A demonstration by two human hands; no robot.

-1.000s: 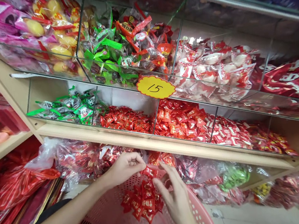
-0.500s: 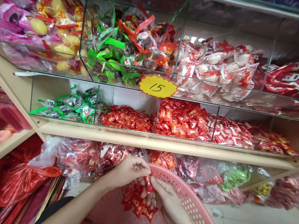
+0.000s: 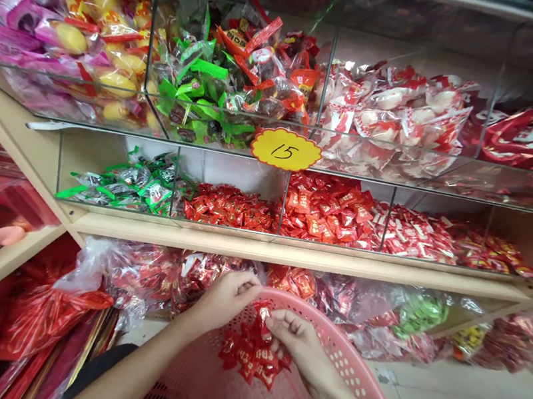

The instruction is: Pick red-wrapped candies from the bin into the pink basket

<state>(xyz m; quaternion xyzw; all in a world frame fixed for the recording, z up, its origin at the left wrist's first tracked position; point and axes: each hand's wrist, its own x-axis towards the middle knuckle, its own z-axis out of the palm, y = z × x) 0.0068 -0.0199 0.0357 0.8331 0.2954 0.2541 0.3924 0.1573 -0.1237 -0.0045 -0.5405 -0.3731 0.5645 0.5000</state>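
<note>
A pink perforated basket [image 3: 342, 342] stands below me with a small bunch of red-wrapped candies [image 3: 255, 356] inside its far part. My right hand [image 3: 300, 349] reaches in from the right, thumb and fingers closed on one upright red-wrapped candy [image 3: 264, 321] over that bunch. Just above the candy's top end is my left hand [image 3: 231, 296], its fingers curled together at the basket's far rim. Whatever its fingertips hold, if anything, is hidden from view.
Past the basket runs a wooden shelf [image 3: 212, 238] with glass compartments of red candies [image 3: 329, 210] and green-wrapped sweets [image 3: 142, 182]. A yellow "15" tag [image 3: 285, 149] hangs above. Bagged sweets [image 3: 380, 313] lie beneath the shelf; a red plastic bag [image 3: 47, 315] is at left.
My left hand has drawn slightly up and left, away from the candy. The right hand keeps the candy, which now shows more fully. The view has shifted slightly.
</note>
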